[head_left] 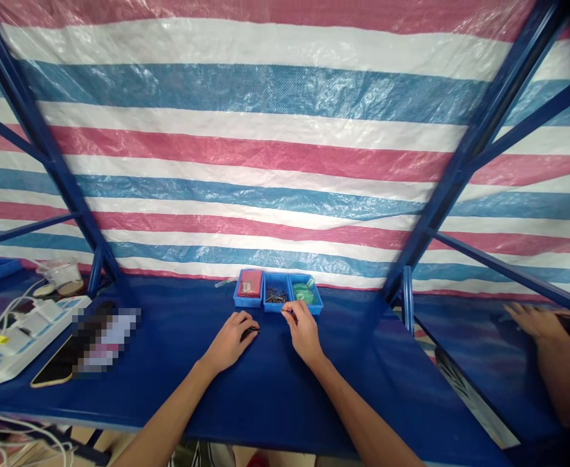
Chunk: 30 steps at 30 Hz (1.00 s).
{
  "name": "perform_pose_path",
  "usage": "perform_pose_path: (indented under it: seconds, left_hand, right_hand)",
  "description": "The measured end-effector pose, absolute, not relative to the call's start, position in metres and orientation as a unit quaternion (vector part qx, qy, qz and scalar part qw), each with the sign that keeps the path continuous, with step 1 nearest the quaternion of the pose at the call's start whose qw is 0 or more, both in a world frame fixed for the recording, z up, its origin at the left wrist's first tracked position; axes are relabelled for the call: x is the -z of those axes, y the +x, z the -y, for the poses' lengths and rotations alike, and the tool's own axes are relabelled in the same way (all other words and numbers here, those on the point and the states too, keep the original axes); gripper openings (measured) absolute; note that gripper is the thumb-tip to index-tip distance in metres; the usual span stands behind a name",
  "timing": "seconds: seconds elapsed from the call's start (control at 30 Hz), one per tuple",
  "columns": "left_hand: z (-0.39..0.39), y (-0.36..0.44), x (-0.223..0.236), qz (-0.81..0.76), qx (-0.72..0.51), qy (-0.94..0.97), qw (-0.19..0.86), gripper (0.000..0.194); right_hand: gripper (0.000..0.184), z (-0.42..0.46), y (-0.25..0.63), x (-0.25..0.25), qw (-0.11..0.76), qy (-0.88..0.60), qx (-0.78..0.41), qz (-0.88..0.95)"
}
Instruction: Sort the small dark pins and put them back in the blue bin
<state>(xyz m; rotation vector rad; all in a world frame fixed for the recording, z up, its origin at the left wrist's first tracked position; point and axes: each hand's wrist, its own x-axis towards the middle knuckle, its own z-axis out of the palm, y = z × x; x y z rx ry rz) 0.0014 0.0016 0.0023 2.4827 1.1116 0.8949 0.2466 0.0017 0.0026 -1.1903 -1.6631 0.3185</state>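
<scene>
My left hand (229, 338) rests low over the blue table, its fingers curled round a small dark object (250, 331) that is mostly covered. My right hand (303, 329) is at the front edge of the blue bins, thumb and forefinger pinched together; whatever is between them is too small to make out. Small dark metal pieces, like screws or pins (275, 295), lie in the middle bin (270, 307). The left bin (248, 302) contains a red, flat item (250, 283). Green pieces in clear plastic (305, 292) fill the right bin (316, 309).
At left are a white power strip (32, 337) with plugs and cables, and a phone (56, 363) beside a blurred patch. Blue metal posts (425, 188) flank the table (265, 395). Another person's hand (537, 321) is at the far right. A striped sheet (265, 149) hangs behind.
</scene>
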Motion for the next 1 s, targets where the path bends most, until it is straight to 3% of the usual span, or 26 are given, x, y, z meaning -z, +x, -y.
perform_pose_path:
  seconds: [0.43, 1.0]
  left_hand:
    - [-0.0023, 0.0017, -0.0019, -0.385, -0.307, 0.859, 0.136, 0.023]
    - [-0.0027, 0.0007, -0.0009, -0.384, -0.305, 0.861, 0.134, 0.023]
  right_hand:
    - [0.021, -0.0014, 0.2442, -0.0002, 0.508, -0.519, -0.206, 0.656]
    - [0.025, -0.0039, 0.2480, 0.0007, 0.508, -0.504, -0.111, 0.689]
